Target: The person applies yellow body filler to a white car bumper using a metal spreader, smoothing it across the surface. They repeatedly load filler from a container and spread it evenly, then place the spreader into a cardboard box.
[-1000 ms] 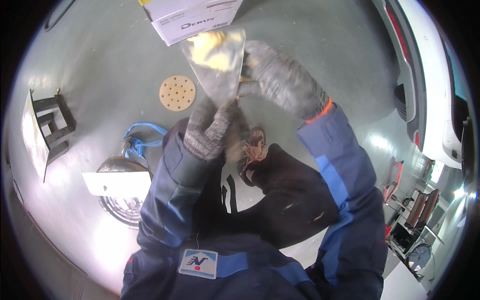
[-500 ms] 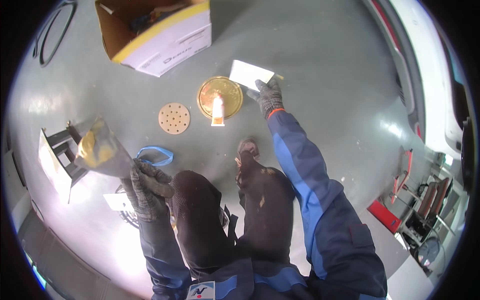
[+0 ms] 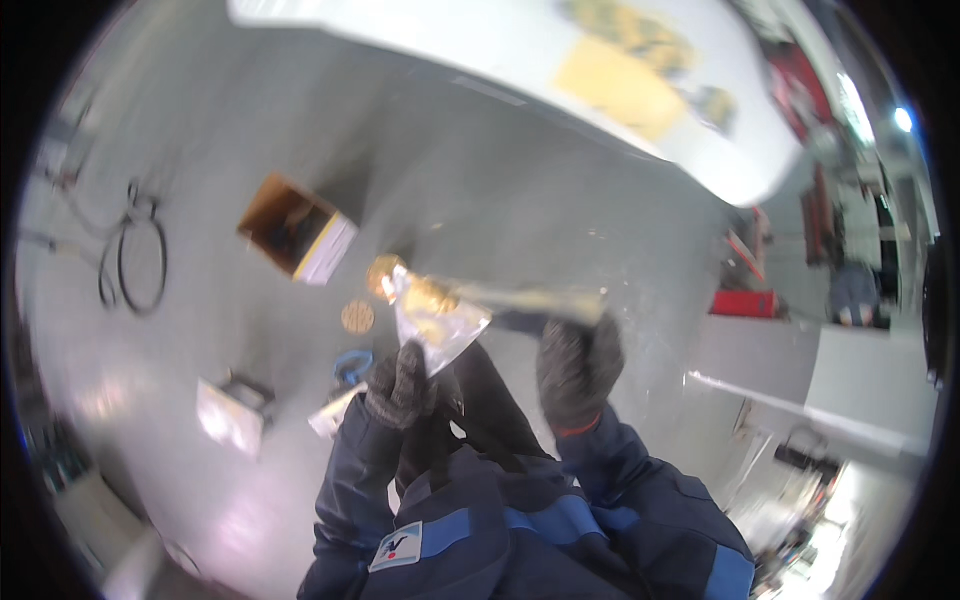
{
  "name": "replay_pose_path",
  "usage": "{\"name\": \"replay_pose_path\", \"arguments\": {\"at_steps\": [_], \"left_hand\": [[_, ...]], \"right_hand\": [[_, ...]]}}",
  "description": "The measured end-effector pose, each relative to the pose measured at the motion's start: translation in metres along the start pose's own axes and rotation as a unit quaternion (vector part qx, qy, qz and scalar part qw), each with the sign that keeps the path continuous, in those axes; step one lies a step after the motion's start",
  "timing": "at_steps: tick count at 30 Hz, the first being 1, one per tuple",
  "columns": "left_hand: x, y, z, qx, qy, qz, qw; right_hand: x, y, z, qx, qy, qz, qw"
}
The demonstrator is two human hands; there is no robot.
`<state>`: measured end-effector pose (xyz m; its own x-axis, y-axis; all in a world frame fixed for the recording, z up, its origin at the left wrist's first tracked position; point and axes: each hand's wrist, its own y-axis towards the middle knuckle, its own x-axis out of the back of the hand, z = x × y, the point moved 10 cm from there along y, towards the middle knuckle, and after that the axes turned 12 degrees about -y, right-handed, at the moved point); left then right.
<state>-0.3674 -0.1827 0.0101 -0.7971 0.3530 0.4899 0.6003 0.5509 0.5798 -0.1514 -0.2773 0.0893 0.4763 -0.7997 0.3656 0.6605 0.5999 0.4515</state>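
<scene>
My left hand (image 3: pixel 398 388), in a grey knit glove, is closed on the near edge of a shiny grey putty plate (image 3: pixel 452 338). Yellow putty (image 3: pixel 430 296) lies on its far part. My gloved right hand (image 3: pixel 580 370) is blurred, its fingers closed round a flat pale spreader (image 3: pixel 535 299) turned nearly edge-on. The spreader reaches left toward the putty; whether they touch cannot be made out. Behind the plate, a golden round lid (image 3: pixel 382 272) is partly covered.
A white panel (image 3: pixel 380 18) with yellow patches (image 3: pixel 618 88) spans the far side. On the grey floor are an open cardboard box (image 3: pixel 325 250), a sanding disc (image 3: pixel 357 318), a blue ring (image 3: pixel 352 366), a white-topped stand (image 3: pixel 232 415) and a black hose (image 3: pixel 130 265). A red case (image 3: pixel 745 303) is rightward.
My view has risen and the white panel now shows at the far side. Both hands have come together before me, the plate moving right and the spreader turning edge-on beside the putty.
</scene>
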Motion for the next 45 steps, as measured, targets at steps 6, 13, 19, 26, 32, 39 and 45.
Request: {"name": "replay_pose_path", "arguments": {"at_steps": [6, 13, 19, 26, 32, 39, 45], "left_hand": [[-0.04, 0.017, -0.036, 0.351, -0.477, 0.116, 0.798], [-0.046, 0.076, -0.06, 0.303, -0.679, 0.043, 0.667], [-0.078, 0.097, -0.035, 0.358, -0.629, 0.107, 0.681], [-0.137, 0.098, -0.057, -0.056, -0.38, 0.301, 0.873], [-0.207, 0.067, -0.01, 0.444, -0.559, 0.382, 0.587], [-0.164, 0.129, 0.042, 0.551, -0.621, 0.205, 0.518], [-0.18, 0.216, 0.051, 0.195, -0.475, 0.344, 0.786]], "right_hand": [[0.059, 0.008, 0.112, 0.107, 0.057, 0.077, 0.99], [0.074, 0.032, 0.01, -0.132, 0.003, 0.225, 0.965], [0.07, 0.053, -0.122, -0.557, 0.346, 0.004, 0.755], [0.027, 0.116, -0.12, -0.412, 0.623, 0.142, 0.649], [0.022, 0.131, -0.134, -0.401, 0.294, 0.245, 0.832], [0.035, 0.138, -0.158, -0.31, 0.095, 0.394, 0.86], [0.107, 0.237, -0.163, -0.285, 0.202, -0.083, 0.933]]}}
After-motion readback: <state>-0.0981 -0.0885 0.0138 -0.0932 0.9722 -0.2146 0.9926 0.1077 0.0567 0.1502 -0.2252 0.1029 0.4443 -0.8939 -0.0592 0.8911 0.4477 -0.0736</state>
